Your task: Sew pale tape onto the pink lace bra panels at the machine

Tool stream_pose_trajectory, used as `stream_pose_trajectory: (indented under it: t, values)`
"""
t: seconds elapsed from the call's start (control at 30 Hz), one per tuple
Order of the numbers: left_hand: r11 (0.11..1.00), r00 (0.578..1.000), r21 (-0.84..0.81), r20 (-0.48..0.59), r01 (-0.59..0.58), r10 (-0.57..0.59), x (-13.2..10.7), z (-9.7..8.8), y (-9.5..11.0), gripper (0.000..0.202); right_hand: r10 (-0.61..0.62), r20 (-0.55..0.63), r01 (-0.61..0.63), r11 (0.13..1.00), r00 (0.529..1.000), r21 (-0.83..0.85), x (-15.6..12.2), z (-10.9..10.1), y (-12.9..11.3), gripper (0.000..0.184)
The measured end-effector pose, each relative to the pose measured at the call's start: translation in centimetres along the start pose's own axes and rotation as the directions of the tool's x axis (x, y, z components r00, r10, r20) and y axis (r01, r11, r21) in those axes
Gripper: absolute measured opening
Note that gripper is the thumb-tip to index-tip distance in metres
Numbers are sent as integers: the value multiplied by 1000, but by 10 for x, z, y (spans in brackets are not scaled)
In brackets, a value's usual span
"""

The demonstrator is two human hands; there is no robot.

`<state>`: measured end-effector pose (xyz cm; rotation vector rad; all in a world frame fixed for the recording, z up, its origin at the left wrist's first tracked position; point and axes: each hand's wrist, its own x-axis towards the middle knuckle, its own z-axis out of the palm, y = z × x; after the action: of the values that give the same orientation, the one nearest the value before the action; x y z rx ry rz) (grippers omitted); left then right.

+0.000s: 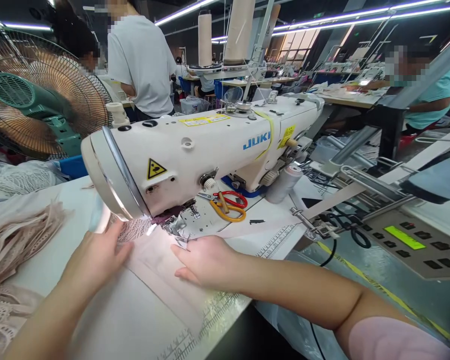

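A pale pink fabric piece [161,272] lies beneath the head of a white JUKI sewing machine [172,155], its near part spread over the white table. Patterned lace [135,230] shows at its far left, close to the needle area. My left hand [99,255] rests at the left side of the lace, thumb and forefinger apart; its other fingertips are partly hidden. On the right, my right hand [208,260] has its fingers bent against the fabric just in front of the presser foot, gripping its edge. The needle itself cannot be made out.
Red-and-yellow-handled scissors [228,206] and a grey thread cone [285,184] sit beside the machine. Lace pieces [18,240] are piled at left, before a large fan [33,95]. A control panel [408,242] stands at right. Other people work behind.
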<state>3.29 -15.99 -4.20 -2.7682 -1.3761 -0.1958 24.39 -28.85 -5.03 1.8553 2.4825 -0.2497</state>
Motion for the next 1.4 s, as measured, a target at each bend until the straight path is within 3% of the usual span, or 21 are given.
stream_pose_trajectory:
  t: [0.07,0.1,0.13,0.17,0.2,0.27,0.33,0.4,0.57,0.73,0.83,1.03,1.23,1.4]
  values:
    - [997,998,58,-37,-50,52,-11,-5,30,44,-65,-7,65,998,998,-5,-10,-3,7,44]
    - [992,994,67,-3,-112,112,-18,-7,47,41,-105,10,105,994,994,-8,-16,-5,10,41]
    - [974,972,73,110,-216,208,-25,-7,64,40,-143,29,143,990,989,-13,-23,-7,14,37]
    - [935,912,47,243,-351,330,-32,-7,80,40,-179,44,180,984,983,-15,-30,-9,18,33]
    - [920,889,23,271,-390,370,-39,-7,94,37,-209,53,210,978,976,-15,-36,-11,22,28]
    - [914,837,-13,397,-405,376,-48,-7,114,32,-247,52,248,969,968,-13,-46,-13,27,22]
    - [925,807,-4,488,-379,333,-53,-8,120,39,-260,43,261,965,965,-11,-52,-13,29,20]
    - [921,798,27,510,-388,321,-53,-9,117,41,-262,38,263,965,964,-19,-53,-11,30,19]
    - [907,822,63,452,-417,347,-49,-3,101,43,-262,-11,261,964,965,-58,-46,-6,28,22]
    - [882,858,94,303,-461,416,-49,7,93,48,-264,-55,259,962,963,-87,-35,1,27,22]
    - [879,858,91,282,-469,429,-47,7,90,49,-262,-77,253,961,962,-111,-29,3,26,23]
    - [902,843,51,382,-428,378,-42,-3,88,43,-236,-23,231,963,971,-139,-16,1,26,24]
    - [916,886,24,267,-399,379,-38,-1,81,34,-185,43,189,971,982,-147,-5,-5,20,30]
    - [928,892,2,279,-371,356,-31,-4,76,35,-83,165,111,979,983,-169,3,-15,9,43]
